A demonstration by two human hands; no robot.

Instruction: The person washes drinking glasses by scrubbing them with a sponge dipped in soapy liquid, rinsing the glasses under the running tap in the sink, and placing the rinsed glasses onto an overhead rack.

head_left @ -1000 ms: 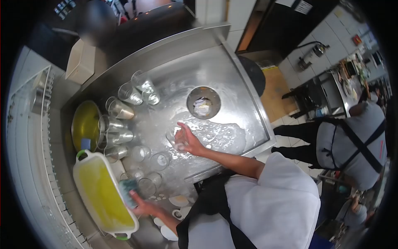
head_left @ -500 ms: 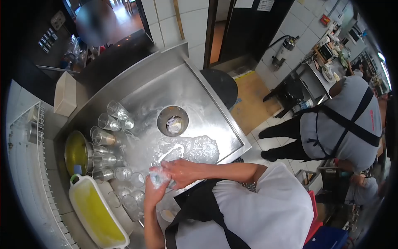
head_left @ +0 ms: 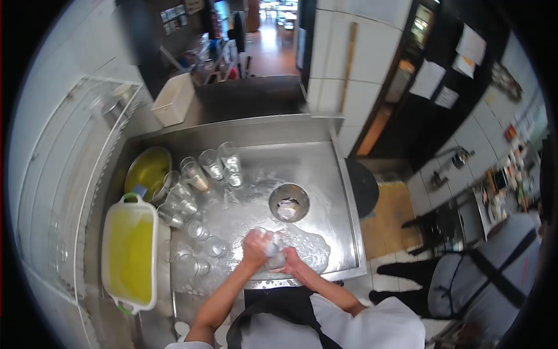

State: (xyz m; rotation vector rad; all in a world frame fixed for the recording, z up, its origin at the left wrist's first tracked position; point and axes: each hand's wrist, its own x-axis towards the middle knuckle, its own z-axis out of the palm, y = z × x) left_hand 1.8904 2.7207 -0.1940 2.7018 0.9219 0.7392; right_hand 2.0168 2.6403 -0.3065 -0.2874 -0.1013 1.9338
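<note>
My left hand (head_left: 254,249) is closed on a foamy, whitish sponge (head_left: 271,246) and presses it against a drinking glass (head_left: 275,263). Around the other side of that glass, my right hand (head_left: 293,262) is wrapped. Both hands are over the wet steel counter (head_left: 256,203), beside a soapy puddle (head_left: 311,247). To the left stand several clear glasses; the nearest glass (head_left: 216,246) is upright. Foam and fingers partly hide the sponge and the held glass.
A round hole (head_left: 289,202) with scraps in it opens in the counter. At left are a white tub (head_left: 154,256) of yellow-green liquid, a round basin (head_left: 149,168), a wire rack (head_left: 87,174) and a white bin (head_left: 173,102). A person (head_left: 494,267) stands at right.
The camera view has turned, so the counter appears straighter and farther right. My hands have shifted apart a little, and the glass between them now shows more clearly.
</note>
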